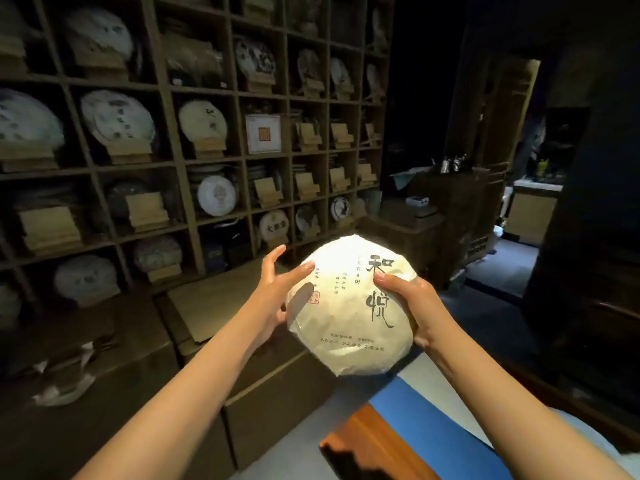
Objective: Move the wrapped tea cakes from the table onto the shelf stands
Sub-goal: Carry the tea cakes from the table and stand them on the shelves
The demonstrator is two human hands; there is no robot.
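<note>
— What is closest to you?

— Your two bare forearms, which come up from the bottom edge. Between them, at about 5 o'clock, you have the corner of a wooden table with a blue cloth on it.

— And where is the wrapped tea cake?

— The wrapped tea cake is in the air, a little below the centre, between your hands. It does not touch the table or the shelf. Its printed face with dark characters looks toward you.

— How do your hands hold it?

— Your right hand grips the edge at 3 o'clock of the cake: the thumb lies on the front face, and the other fingers go behind, so I cannot tell how they lie. Your left hand is at 9 o'clock of the cake. Its fingers are spread; the thumb touches the front paper, the index points up and free, and the rest go behind the edge.

— What is behind?

— From 9 to 1 o'clock stands a large wooden shelf of square compartments. Many hold round wrapped cakes on small wooden stands; several stands carry nothing. Under the shelf, at 7 o'clock, you see closed cardboard boxes.
</note>
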